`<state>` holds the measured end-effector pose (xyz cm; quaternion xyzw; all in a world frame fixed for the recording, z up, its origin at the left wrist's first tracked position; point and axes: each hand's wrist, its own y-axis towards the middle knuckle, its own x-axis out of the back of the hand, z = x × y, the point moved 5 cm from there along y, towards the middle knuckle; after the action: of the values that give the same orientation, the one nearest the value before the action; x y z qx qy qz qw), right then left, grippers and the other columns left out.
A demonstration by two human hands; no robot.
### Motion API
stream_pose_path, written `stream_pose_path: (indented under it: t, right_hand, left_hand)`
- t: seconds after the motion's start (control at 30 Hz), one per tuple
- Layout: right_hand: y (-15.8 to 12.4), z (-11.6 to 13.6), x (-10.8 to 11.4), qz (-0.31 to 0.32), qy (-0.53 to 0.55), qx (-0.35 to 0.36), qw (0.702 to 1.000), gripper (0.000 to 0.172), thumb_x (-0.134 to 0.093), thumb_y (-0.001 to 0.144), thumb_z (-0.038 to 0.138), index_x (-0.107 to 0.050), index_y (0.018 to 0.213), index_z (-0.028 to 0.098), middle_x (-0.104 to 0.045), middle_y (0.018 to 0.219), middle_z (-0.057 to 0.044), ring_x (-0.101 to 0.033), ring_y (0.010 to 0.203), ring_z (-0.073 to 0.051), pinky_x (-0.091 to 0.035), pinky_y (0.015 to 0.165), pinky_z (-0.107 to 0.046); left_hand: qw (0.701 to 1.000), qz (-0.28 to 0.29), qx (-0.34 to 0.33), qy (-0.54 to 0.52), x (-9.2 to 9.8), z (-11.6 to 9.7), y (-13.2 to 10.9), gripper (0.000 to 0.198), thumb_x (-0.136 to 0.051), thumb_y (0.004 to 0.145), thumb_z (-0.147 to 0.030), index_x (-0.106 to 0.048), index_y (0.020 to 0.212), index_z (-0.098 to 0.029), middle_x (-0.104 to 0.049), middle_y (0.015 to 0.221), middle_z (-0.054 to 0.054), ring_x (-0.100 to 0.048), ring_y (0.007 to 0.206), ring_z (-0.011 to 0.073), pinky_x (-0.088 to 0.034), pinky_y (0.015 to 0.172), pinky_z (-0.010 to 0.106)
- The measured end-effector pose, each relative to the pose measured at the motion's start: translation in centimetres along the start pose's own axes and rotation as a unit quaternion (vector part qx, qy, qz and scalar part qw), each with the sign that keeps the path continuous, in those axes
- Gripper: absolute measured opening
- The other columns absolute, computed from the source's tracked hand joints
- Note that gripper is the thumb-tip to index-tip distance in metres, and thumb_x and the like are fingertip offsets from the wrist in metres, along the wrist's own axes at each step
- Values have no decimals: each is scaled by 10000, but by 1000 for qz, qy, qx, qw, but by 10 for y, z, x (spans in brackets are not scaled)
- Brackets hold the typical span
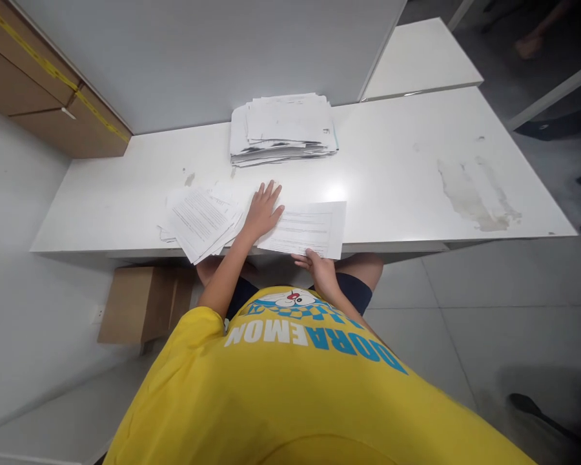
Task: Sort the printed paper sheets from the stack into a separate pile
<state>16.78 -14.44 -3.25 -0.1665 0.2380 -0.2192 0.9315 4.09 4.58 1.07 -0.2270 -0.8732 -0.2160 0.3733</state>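
Observation:
A printed sheet of paper (pixel 314 226) lies at the front edge of the white desk, its near side jutting a little over the edge. My left hand (pixel 264 210) rests flat with fingers spread at the sheet's left end. At the near edge, my right hand (pixel 319 268) pinches the paper, thumb on top and fingers underneath. Left of my left forearm is a loose, fanned pile of printed papers (pixel 201 219), partly hanging over the front edge. Farther back, against the partition, sits a thick stack of papers (pixel 290 119).
The white desk (pixel 392 174) has a worn grey patch (pixel 479 194) on its right side. A grey partition (pixel 213 58) rises behind. Cardboard boxes (pixel 43 84) with yellow tape stand at the back left, and another cardboard box (pixel 130 303) is under the desk.

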Motion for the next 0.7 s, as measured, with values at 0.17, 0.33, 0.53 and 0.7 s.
stream_pose_path:
  t: [0.17, 0.33, 0.53, 0.7]
  right_hand:
    - [8, 2, -20, 30, 2, 2, 1000, 551, -681, 766, 371, -557, 1280, 218, -708, 1188, -97, -763, 936, -273, -659, 645, -328]
    - [21, 2, -33, 27, 9, 1, 1000, 514, -667, 753, 341, -580, 1240, 199, -709, 1172, -94, -759, 948, -276, -660, 670, -353]
    - [30, -2, -25, 27, -15, -28, 999, 438, -680, 722, 379, -644, 1112, 184, -746, 1011, -75, -749, 896, -281, -650, 630, -366]
    - [39, 11, -15, 43, -76, -36, 996, 444, -718, 694, 359, -659, 1101, 190, -745, 977, -62, -735, 830, -269, -617, 550, -350]
  left_hand:
    - [999, -34, -39, 9, 7, 0, 37, 500, -584, 932, -529, -592, 1353, -261, -386, 1627, 71, -184, 1570, 352, -121, 1272, 605]
    - [999, 25, 2, -22, -9, 17, 59, 395, -610, 911, -443, -664, 1225, -208, -481, 1561, 98, -279, 1534, 370, -256, 1241, 594]
    - [996, -70, 36, 30, -20, 10, 34, 209, -624, 870, -312, -680, 1026, -187, -601, 1393, 143, -376, 1453, 412, -199, 1235, 657]
    - [990, -127, 53, 28, -25, 2, 13, 203, -590, 890, -284, -660, 1045, -173, -578, 1397, 160, -300, 1486, 431, -139, 1252, 647]
